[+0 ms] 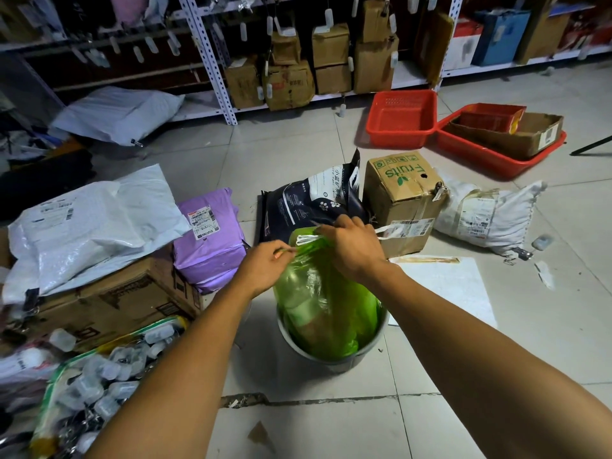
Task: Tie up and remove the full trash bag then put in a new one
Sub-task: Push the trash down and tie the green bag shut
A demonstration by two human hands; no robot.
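- A cardboard box on the tiled floor carries the word "Fruits" in green print, seen upside down, beside a green leaf mark and a row of small green handling symbols.
- A dark pet-product bag shows white paw prints and Chinese characters too small to read.
- Shipping labels on the purple parcel are illegible.

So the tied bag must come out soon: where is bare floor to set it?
Bare tiles between the shelving and the purple parcel, also nearer than the bin. Crowded left by boxes, and behind the green bag.
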